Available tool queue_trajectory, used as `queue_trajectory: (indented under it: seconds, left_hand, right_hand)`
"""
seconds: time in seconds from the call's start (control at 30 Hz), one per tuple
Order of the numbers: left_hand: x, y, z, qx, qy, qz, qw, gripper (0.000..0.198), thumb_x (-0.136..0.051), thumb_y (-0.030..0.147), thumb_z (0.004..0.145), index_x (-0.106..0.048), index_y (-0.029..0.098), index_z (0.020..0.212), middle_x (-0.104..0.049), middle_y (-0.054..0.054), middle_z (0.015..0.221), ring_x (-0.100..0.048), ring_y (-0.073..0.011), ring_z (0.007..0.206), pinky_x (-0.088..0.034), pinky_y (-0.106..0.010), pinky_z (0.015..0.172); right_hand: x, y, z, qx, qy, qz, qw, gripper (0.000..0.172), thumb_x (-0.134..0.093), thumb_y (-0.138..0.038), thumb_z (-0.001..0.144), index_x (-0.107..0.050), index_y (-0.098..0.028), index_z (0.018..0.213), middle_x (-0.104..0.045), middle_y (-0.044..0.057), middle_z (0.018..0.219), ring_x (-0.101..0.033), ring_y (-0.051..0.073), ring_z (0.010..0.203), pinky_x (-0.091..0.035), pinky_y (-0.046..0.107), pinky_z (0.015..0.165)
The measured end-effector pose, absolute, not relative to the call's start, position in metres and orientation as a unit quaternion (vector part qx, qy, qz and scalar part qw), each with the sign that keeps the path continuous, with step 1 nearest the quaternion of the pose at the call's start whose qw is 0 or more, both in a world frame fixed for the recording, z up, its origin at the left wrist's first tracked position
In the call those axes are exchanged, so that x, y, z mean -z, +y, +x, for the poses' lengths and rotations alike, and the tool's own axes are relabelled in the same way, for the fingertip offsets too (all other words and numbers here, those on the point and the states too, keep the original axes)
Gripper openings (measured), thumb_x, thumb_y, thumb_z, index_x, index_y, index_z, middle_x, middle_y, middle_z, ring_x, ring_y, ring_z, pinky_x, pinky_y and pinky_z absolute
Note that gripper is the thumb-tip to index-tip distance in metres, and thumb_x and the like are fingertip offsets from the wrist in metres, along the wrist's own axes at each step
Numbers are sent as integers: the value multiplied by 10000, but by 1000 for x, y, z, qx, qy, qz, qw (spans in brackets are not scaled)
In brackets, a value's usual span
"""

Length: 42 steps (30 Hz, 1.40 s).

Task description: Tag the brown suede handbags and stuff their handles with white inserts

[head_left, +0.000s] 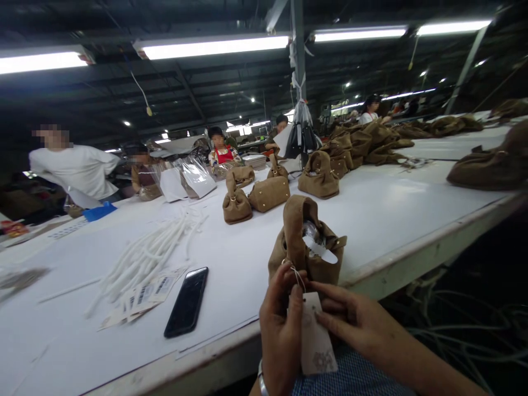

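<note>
A brown handbag (325, 269) stands upright at the table's front edge, its handle raised and clear plastic and white paper showing in its opening. Just in front of it, my left hand (282, 324) pinches the white string of a hang tag (317, 346) near the ring at the handle's base. My right hand (350, 313) has its fingers closed on the tag's upper right edge. The tag hangs tilted, with a printed pattern at its lower end. Whether the string is looped through the ring is too small to tell.
Left of the bag lie a black phone (187, 302), several barcode tags (144, 294) and a pile of white tubes (148, 250). More brown bags (270, 193) stand farther back, with a heap of brown bags (367, 143) behind. Co-workers (78, 170) are across the table.
</note>
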State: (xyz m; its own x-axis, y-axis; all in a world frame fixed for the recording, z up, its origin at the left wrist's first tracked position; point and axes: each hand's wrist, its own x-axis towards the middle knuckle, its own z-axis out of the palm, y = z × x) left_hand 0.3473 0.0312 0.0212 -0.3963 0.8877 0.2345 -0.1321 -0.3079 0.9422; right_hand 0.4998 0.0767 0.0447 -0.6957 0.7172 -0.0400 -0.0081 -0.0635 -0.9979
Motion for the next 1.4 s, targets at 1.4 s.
queue_trajectory:
  seconds: [1.4]
  left_hand:
    - [-77, 54, 322, -209, 565, 786, -134, 255, -702, 335, 858, -639, 229, 1081, -704, -38, 1033, -628, -277, 981, -484, -466, 840]
  right_hand:
    - [-117, 170, 476, -15, -949, -131, 286, 195, -536, -263, 967, -683, -192, 1074, -751, 55, 995, -712, 186, 867, -536, 275, 789]
